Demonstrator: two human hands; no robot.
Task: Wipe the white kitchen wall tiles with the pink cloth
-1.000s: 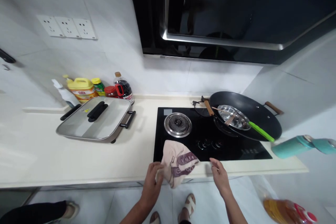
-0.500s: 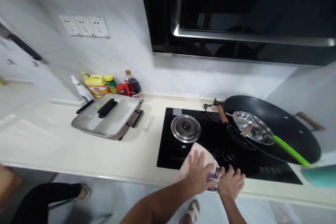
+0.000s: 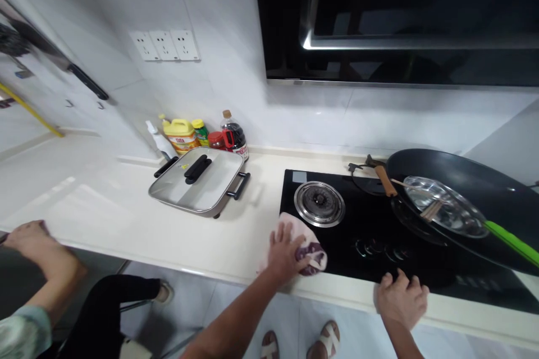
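Observation:
My left hand (image 3: 283, 251) presses flat on a beige and purple cloth (image 3: 309, 242) at the front left corner of the black glass hob (image 3: 374, 230), just in front of the round steel burner (image 3: 319, 203). Fingers curled, my right hand (image 3: 402, 300) rests on the counter's front edge before the hob controls and holds nothing. A large black wok (image 3: 471, 202) sits tilted on the right burner with a steel plate (image 3: 446, 213) and a green-handled utensil (image 3: 511, 243) inside.
A lidded rectangular electric pan (image 3: 197, 181) stands on the cream counter (image 3: 126, 219), with bottles and jars (image 3: 202, 134) behind it by the wall. A black range hood (image 3: 400, 17) hangs overhead. Another person's hand (image 3: 27, 237) and leg are at the far left.
The cloth went from hanging in my left hand to lying on the hob, then slid left under my palm. My right hand let go and moved right. Another person's hand appeared at left.

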